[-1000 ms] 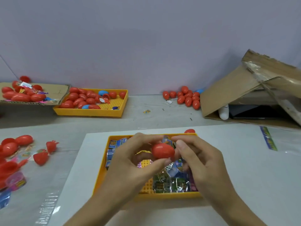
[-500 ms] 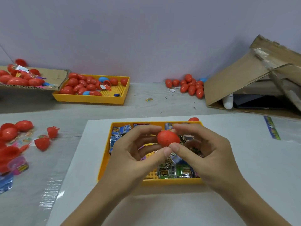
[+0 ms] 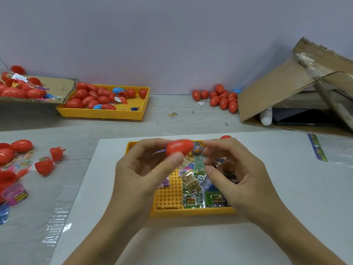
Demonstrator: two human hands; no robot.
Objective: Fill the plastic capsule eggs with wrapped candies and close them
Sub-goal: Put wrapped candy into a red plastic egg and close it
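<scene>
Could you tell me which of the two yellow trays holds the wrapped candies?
The near tray under the hands holds candies; the far tray holds eggs.

My left hand (image 3: 145, 175) pinches with thumb and fingertips curled; my right hand (image 3: 238, 176) hovers beside it, fingers loosely curled, holding nothing.

Grey table (image 3: 172, 121): white sheet (image 3: 286, 188), yellow tray (image 3: 101, 114), cardboard box (image 3: 286, 92), loose eggs (image 3: 221, 99).

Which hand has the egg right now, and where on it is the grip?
The left hand pinches the closed red egg at its left end, thumb below and fingers above. The right hand holds nothing, its fingers curled just clear of the egg.
</scene>
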